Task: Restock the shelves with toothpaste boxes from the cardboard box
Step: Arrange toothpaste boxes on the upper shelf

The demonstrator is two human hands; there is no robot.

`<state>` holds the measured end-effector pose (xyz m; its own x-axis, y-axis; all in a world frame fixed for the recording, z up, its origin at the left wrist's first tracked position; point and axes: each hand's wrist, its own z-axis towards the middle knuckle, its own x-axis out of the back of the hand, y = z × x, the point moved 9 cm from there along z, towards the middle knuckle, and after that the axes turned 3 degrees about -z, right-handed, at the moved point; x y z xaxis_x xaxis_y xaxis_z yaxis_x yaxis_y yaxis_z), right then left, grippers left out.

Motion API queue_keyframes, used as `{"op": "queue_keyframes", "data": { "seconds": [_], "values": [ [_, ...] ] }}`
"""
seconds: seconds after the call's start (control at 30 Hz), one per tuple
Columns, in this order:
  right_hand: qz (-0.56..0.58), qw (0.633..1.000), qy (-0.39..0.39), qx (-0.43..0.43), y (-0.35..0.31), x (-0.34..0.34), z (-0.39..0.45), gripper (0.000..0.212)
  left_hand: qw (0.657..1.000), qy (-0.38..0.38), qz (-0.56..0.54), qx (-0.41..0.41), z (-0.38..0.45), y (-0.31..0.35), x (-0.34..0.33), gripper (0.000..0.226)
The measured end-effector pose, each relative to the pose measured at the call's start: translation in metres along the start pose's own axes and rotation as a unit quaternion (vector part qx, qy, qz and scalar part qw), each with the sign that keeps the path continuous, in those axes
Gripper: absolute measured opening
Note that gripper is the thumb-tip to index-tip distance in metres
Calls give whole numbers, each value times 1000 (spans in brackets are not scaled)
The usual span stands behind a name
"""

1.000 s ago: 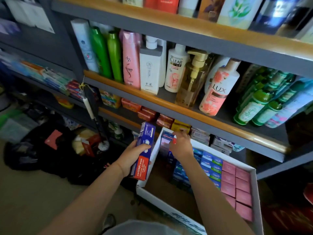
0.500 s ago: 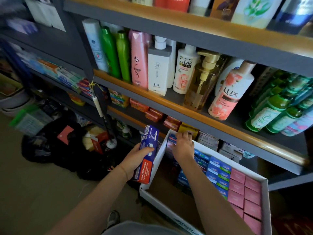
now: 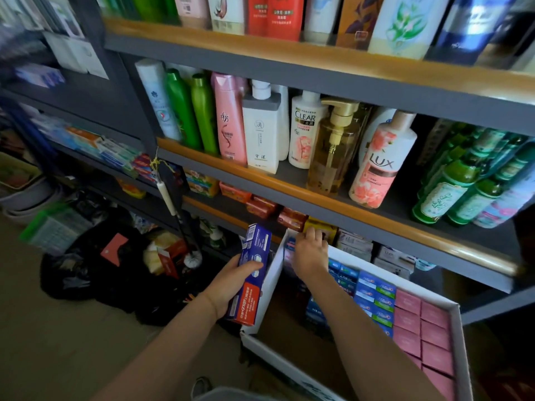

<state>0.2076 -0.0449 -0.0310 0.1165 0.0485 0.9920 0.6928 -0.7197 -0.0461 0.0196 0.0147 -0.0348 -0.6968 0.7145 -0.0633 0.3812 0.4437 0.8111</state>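
Nearest the camera, two bare forearms reach forward and down. The left hand [image 3: 228, 287] wraps its fingers and thumb round a blue and red toothpaste box [image 3: 251, 274], held upright and slightly tilted, just outside the left wall of the cardboard box [image 3: 267, 287]. The thumb lies across the front face of the toothpaste box.

The cardboard box, white on its walls, sits open below the shelves. Inside it, blue toothpaste boxes [image 3: 373, 296] stand packed in rows toward the middle, and pink boxes [image 3: 422, 328] fill the right side. The near left part of its floor shows brown card.

The right hand [image 3: 309, 253] reaches to the far left corner of the cardboard box, fingers curled over the top of the packs there, by the rim. Whether it actually grips a pack I cannot tell; the fingertips are hidden.

Just beyond the hand, the lowest visible shelf [image 3: 231, 215] carries red and orange soap packs [image 3: 262, 205] and a yellow pack [image 3: 320, 225]. The shelf above holds upright bottles: green bottles [image 3: 192, 111], a pink bottle [image 3: 230, 120], a white Clear bottle [image 3: 304, 131], an amber pump bottle [image 3: 333, 149] and a Lux bottle [image 3: 379, 163]. Small green bottles [image 3: 451, 186] lie tilted at far right.

To the left, black bags [image 3: 115, 273] sit on the floor.
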Motion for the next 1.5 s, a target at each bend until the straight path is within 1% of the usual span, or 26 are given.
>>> {"op": "queue_keyframes", "data": {
  "seconds": [0.07, 0.13, 0.2, 0.27, 0.33, 0.43, 0.53, 0.6, 0.63, 0.67, 0.7, 0.73, 0.77, 0.8, 0.83, 0.9, 0.97, 1.03, 1.1, 1.13, 1.2, 1.23, 1.3, 1.37, 1.43, 1.5],
  "values": [
    [50, 999, 10, -7, 4, 15, -1, 54, 1000, -1, -2, -1, -2, 2, 2, 40],
    [143, 989, 26, -2, 6, 36, -5, 47, 1000, -5, -18, -6, -3, 6, 2, 36],
    [234, 971, 47, 25, 4, 62, -14, 38, 999, -7, -39, -15, -4, 12, 1, 29],
    [329, 941, 70, 43, 3, 93, -26, 36, 998, -9, -59, -25, -6, 18, 1, 25],
    [444, 890, 95, 48, 2, 129, -41, 37, 996, -14, -83, -33, -7, 24, 1, 24],
    [592, 792, 143, 48, 1, 176, -62, 39, 993, -11, -108, -41, -7, 30, 9, 25],
    [724, 672, 151, 35, -5, 194, -67, 40, 990, 0, -131, -45, -8, 37, 26, 33],
    [819, 564, 106, 12, -21, 188, -63, 42, 988, 9, -145, -47, -9, 44, 43, 38],
    [857, 511, 61, -2, -37, 184, -62, 46, 987, 6, -151, -46, -11, 47, 54, 40],
    [876, 482, 15, -15, -57, 174, -59, 50, 986, -7, -159, -39, -14, 48, 64, 45],
    [883, 468, -36, -25, -82, 167, -60, 51, 985, -29, -168, -24, -20, 50, 73, 53],
    [879, 468, -78, -35, -108, 155, -59, 48, 983, -57, -172, -6, -26, 51, 83, 63],
    [881, 456, -120, -36, -138, 146, -60, 44, 981, -86, -176, 7, -32, 51, 94, 68],
    [887, 435, -150, -36, -167, 134, -58, 43, 977, -106, -184, 16, -38, 52, 108, 64],
    [897, 401, -183, -35, -201, 127, -59, 45, 973, -117, -196, 21, -44, 52, 127, 52],
    [907, 353, -224, -52, -264, 111, -56, 49, 962, -133, -235, 35, -57, 51, 165, 30],
    [903, 350, -238, -75, -322, 94, -49, 53, 951, -141, -272, 46, -68, 52, 211, 34],
    [895, 370, -236, -81, -379, 82, -39, 54, 944, -141, -295, 44, -71, 55, 263, 37],
    [874, 423, -219, -98, -430, 71, -28, 56, 937, -144, -315, 37, -73, 60, 314, 48],
    [856, 458, -211, -113, -454, 65, -24, 55, 934, -144, -324, 36, -74, 62, 338, 53],
    [822, 515, -201, -138, -497, 58, -21, 62, 929, -124, -349, 23, -73, 67, 385, 47],
    [812, 528, -208, -138, -519, 57, -21, 64, 926, -110, -361, 14, -72, 70, 406, 44],
    [800, 534, -248, -116, -563, 58, -20, 49, 921, -90, -378, -4, -66, 81, 443, 38],
    [802, 514, -290, -91, -600, 57, -12, 56, 919, -79, -386, -20, -54, 93, 475, 33],
    [809, 502, -299, -68, -624, 55, 6, 64, 919, -64, -387, -34, -37, 106, 508, 27],
    [794, 515, -318, -54, -645, 47, 30, 69, 924, -57, -375, -44, -18, 122, 537, 21]
  ]
}}
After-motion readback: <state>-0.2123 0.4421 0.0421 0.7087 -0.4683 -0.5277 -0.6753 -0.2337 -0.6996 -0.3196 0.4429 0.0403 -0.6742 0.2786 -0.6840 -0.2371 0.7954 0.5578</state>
